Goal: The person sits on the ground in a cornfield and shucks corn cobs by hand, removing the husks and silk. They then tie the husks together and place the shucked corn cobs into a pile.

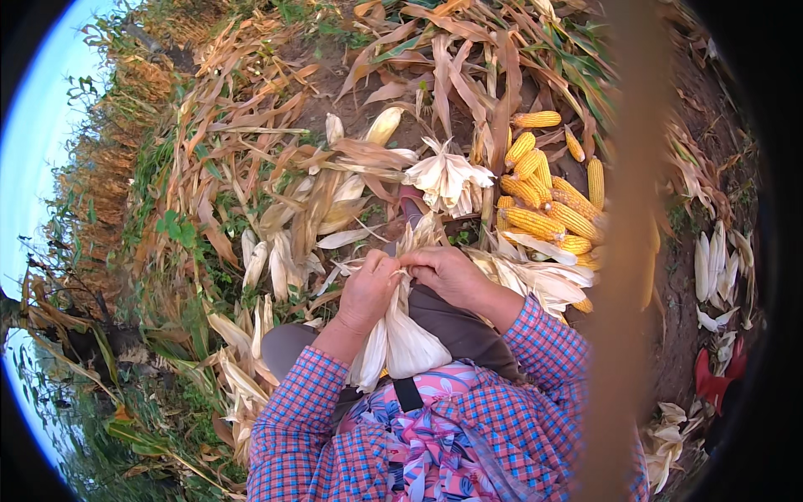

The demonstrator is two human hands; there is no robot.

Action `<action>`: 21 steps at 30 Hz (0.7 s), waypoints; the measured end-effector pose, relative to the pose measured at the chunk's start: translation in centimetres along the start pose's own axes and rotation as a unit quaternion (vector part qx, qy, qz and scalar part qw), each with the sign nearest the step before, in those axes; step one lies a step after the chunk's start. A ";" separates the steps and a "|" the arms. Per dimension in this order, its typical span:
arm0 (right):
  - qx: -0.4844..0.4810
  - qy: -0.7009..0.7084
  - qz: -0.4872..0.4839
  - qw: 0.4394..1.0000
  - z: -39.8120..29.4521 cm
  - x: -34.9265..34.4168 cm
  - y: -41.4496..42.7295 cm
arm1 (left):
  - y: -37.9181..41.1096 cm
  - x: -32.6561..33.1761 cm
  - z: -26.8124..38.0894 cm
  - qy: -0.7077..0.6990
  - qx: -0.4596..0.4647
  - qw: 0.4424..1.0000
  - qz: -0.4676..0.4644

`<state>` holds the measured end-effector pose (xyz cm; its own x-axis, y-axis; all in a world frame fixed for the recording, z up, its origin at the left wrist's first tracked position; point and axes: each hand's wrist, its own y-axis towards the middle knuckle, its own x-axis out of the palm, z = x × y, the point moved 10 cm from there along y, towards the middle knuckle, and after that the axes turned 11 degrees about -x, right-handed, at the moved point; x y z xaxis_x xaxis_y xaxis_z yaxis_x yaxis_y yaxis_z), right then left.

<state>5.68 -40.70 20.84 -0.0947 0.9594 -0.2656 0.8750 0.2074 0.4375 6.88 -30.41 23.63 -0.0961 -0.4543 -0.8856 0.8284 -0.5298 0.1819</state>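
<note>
Over my lap, my left hand (pixel 369 293) grips the gathered neck of a pale, dry corn husk bundle (pixel 417 348). The fingers of my right hand (pixel 450 275) pinch the same neck, with the two thumbs close together. Below the hands the husks fan out toward my waist, while their loose ends stick up above the fingers. A trace of yellow shows at the bundle's lower edge; what the husks enclose is mostly hidden. Beyond my hands stands another bunch of peeled-back husks (pixel 448 179). Loose husks (pixel 533 276) lie beside my right forearm.
Bare yellow corn cobs (pixel 533 223) are heaped ahead on the right. Unhusked ears (pixel 384 127) and dry stalks (pixel 251 144) cover the ground ahead and left. A blurred brown strip (pixel 627 251) crosses the view at right. Red footwear (pixel 715 376) appears at the far right.
</note>
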 end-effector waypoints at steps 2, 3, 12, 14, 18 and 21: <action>-0.040 -0.041 -0.022 0.998 -0.6 0.0 0.2 | -0.1 -0.1 -0.1 -0.024 0.000 1.000 0.010; -0.048 -0.052 -0.036 0.997 -0.6 0.1 0.3 | -0.2 -0.2 -0.2 -0.035 0.000 0.999 0.015; -0.006 -0.126 -0.038 0.991 -1.4 0.0 -0.7 | 0.3 0.0 0.5 -0.067 0.015 0.990 -0.120; 0.024 -0.163 -0.040 0.986 -2.0 0.0 -1.2 | 0.1 0.0 -0.1 -0.091 0.010 0.987 -0.134; 0.038 -0.261 -0.084 0.961 -2.2 0.4 -1.8 | -0.1 0.5 -0.4 -0.144 -0.007 0.978 -0.151; 0.030 -0.300 -0.118 0.946 -1.7 0.3 -2.4 | 0.2 0.3 -2.9 -0.139 -0.039 0.983 -0.115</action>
<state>2.74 -40.56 21.12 -0.0199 0.6035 -0.7971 0.8905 0.3732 0.2603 8.62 -28.62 22.18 -0.4231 -0.5129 -0.7470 0.8058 -0.5900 -0.0513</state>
